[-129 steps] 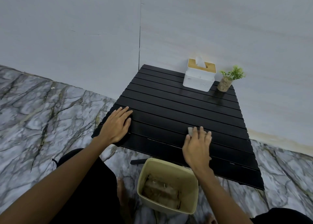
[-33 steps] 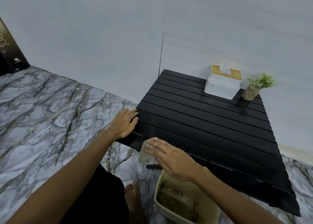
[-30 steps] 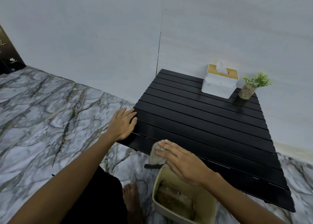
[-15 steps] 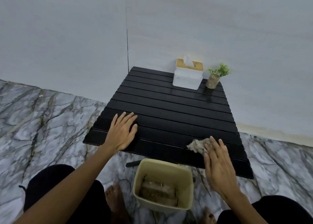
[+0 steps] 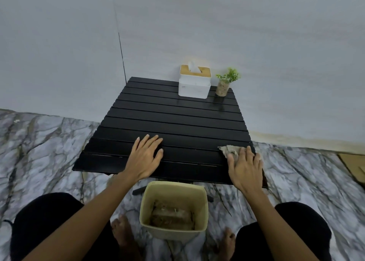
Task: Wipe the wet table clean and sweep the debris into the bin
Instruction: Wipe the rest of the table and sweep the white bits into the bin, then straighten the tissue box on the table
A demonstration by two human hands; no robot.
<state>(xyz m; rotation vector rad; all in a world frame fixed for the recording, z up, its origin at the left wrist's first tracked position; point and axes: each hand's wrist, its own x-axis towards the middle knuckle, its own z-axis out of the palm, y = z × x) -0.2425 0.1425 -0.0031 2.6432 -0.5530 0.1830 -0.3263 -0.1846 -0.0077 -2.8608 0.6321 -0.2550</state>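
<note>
A low black slatted table (image 5: 173, 118) stands against the wall. My left hand (image 5: 144, 158) lies flat with spread fingers on its near slats, holding nothing. My right hand (image 5: 245, 168) presses a crumpled beige cloth (image 5: 228, 150) flat onto the table's near right corner; part of the cloth sticks out beyond my fingers. A cream bin (image 5: 173, 209) sits on the floor just below the table's near edge, between my knees, with brownish debris in its bottom.
A white tissue box (image 5: 194, 84) with a wooden lid and a small potted plant (image 5: 225, 83) stand at the table's far right. Marble floor (image 5: 43, 142) surrounds the table. My bare feet flank the bin. Flat cardboard (image 5: 353, 166) lies at the far right.
My right hand has swept the cloth from the near left edge above the bin across to the near right corner. My left hand stays flat on the near slats.
</note>
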